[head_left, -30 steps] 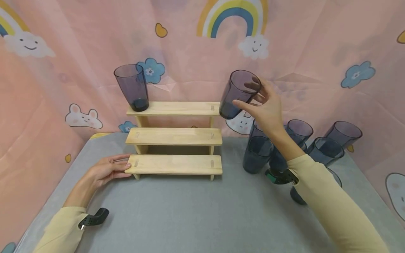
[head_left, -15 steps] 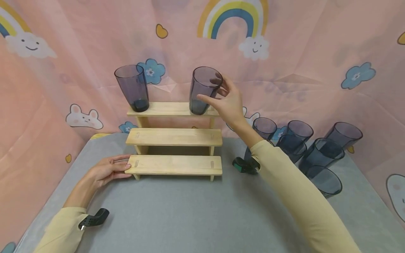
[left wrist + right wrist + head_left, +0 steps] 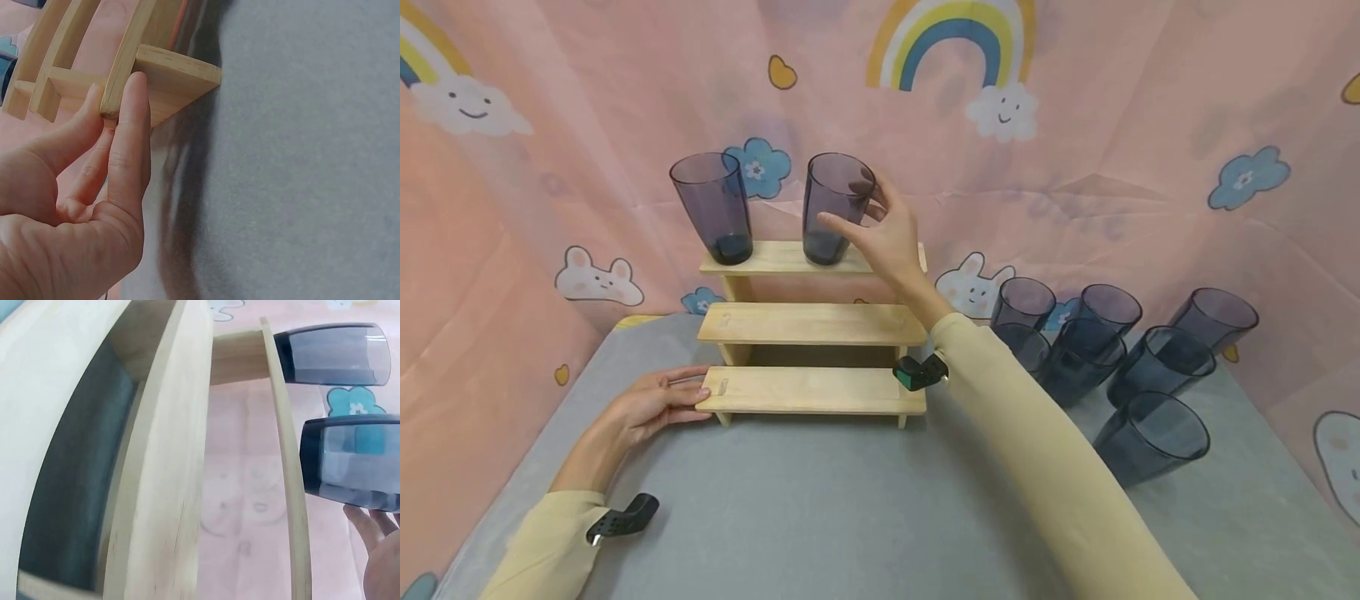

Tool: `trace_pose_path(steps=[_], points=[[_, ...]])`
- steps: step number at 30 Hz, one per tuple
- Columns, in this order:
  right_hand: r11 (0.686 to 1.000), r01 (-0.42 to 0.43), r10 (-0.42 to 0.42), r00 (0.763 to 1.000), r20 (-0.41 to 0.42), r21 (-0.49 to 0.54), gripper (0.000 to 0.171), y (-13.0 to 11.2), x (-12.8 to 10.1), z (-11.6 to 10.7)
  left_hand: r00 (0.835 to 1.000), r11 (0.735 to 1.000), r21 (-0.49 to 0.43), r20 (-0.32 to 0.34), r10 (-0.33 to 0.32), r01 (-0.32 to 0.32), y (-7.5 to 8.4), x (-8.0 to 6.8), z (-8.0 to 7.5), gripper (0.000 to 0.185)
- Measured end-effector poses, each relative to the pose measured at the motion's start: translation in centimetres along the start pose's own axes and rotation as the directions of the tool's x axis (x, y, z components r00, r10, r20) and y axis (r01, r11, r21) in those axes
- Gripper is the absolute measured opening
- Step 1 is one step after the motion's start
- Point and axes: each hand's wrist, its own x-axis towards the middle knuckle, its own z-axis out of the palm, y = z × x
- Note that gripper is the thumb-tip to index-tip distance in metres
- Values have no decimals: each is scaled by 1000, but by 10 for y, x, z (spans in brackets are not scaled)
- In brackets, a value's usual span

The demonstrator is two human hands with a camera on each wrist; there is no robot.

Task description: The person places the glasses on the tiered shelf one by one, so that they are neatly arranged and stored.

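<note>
On the near worktop (image 3: 850,500): left hand (image 3: 651,406) lies flat, straight fingers touching the end of the bottom step (image 3: 812,390).
Right side: six dark tumblers (image 3: 1153,433) clustered.
Top step (image 3: 790,258): right hand (image 3: 887,237) grips a tumbler (image 3: 833,208) standing beside another tumbler (image 3: 715,207).

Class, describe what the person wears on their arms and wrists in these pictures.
Both arms wear long pale yellow sleeves that end at the wrist. The hands are bare: left hand, right hand. A black clip-like device sits at the left wrist; a black and green one at the right.
</note>
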Motion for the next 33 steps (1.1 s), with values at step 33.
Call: trace_pose_path(steps=[33], points=[[987,-103,124,976,181,-122,88,6,10,17,1000,1000,-7,8,11,-11,-3,0,-3,76]])
